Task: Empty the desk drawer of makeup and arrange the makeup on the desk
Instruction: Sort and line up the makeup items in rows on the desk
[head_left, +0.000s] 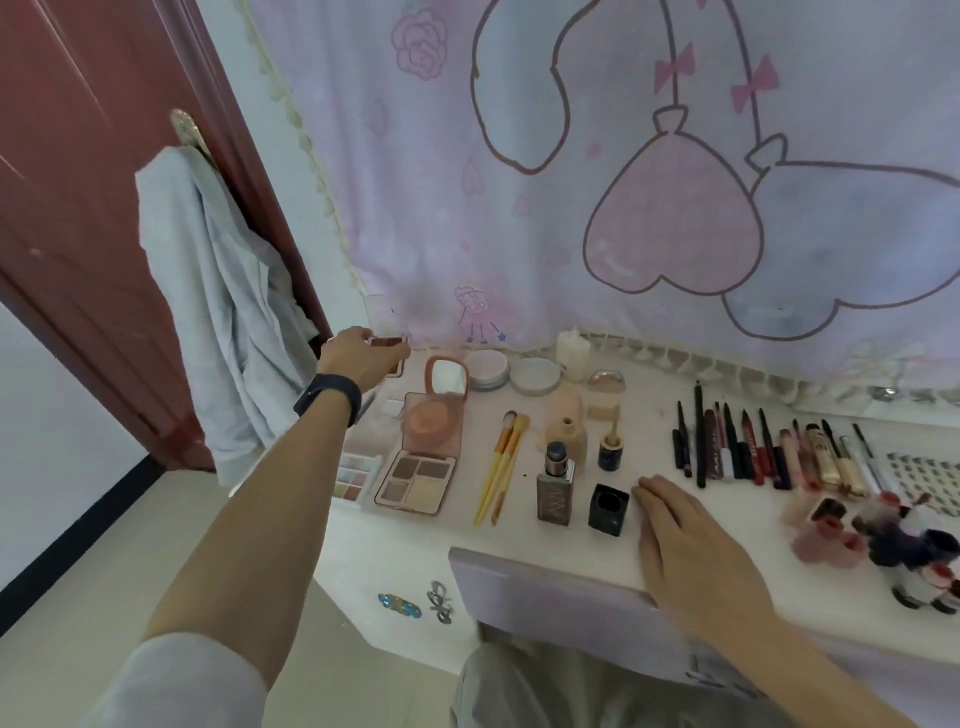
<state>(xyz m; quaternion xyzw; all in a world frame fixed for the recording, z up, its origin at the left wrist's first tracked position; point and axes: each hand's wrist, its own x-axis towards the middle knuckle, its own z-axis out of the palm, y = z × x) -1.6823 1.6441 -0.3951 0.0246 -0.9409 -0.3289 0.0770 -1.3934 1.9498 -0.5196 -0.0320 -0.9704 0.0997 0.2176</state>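
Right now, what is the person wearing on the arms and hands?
The left hand is bare, with a dark band at the wrist and a pale grey sleeve ending near the elbow. The right hand is bare, with no ring or sleeve showing.

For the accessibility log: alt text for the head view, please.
A person's left hand holds a small reddish compact at the back left corner of the white desk, while the right hand rests flat on it beside a black cap. Across it lie palettes, brushes, bottles and a row of pencils.
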